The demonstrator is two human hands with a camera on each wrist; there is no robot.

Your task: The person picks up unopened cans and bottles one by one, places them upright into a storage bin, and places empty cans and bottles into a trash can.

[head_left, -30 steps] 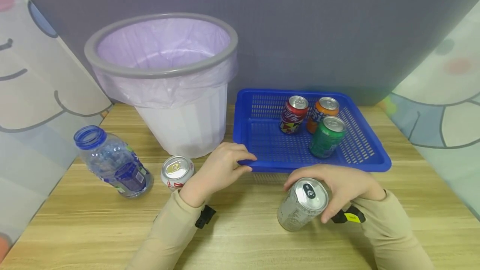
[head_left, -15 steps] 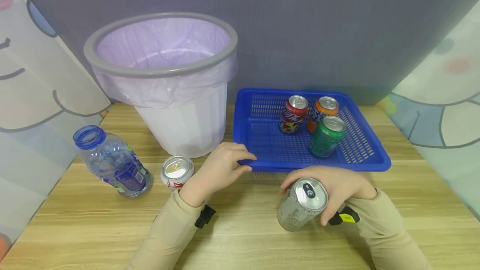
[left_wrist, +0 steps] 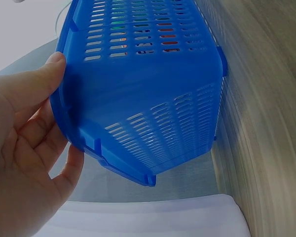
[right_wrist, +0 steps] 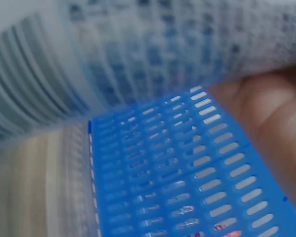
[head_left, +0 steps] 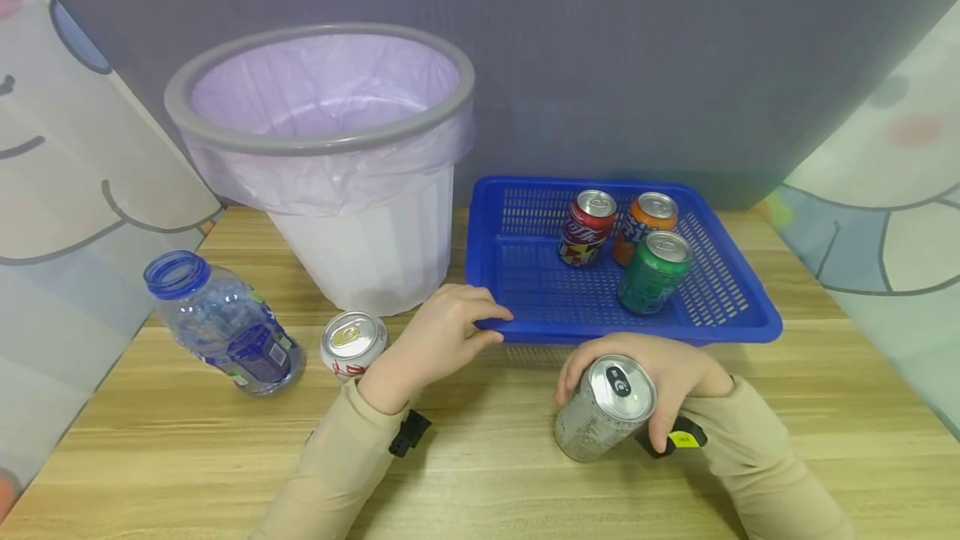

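Note:
My left hand (head_left: 444,330) pinches the front left corner of the blue plastic basket (head_left: 570,332). In the left wrist view its thumb (left_wrist: 54,66) lies on the rim and the fingers curl beneath. Just in front of the basket, a silver-grey drink can (head_left: 592,423) stands slightly tilted in view on the table. My right hand (head_left: 667,365) curls round it from behind, fingers on the far left side and thumb on the right. Up close, the right wrist view has the can's printed side and barcode (right_wrist: 24,74) across its top. Its lower back is hidden by the hand.
Inside the basket stand a red can (head_left: 587,232), an orange can (head_left: 645,223) and a green can (head_left: 652,277). A white bin (head_left: 375,248) with a purple liner rises behind. Left of my forearm are a white can (head_left: 352,340) and a clear bottle (head_left: 232,332) with a blue neck.
My right hand and forearm have shifted left, and the fingers reach further round the silver-grey can. The can and my left hand on the basket stay in place.

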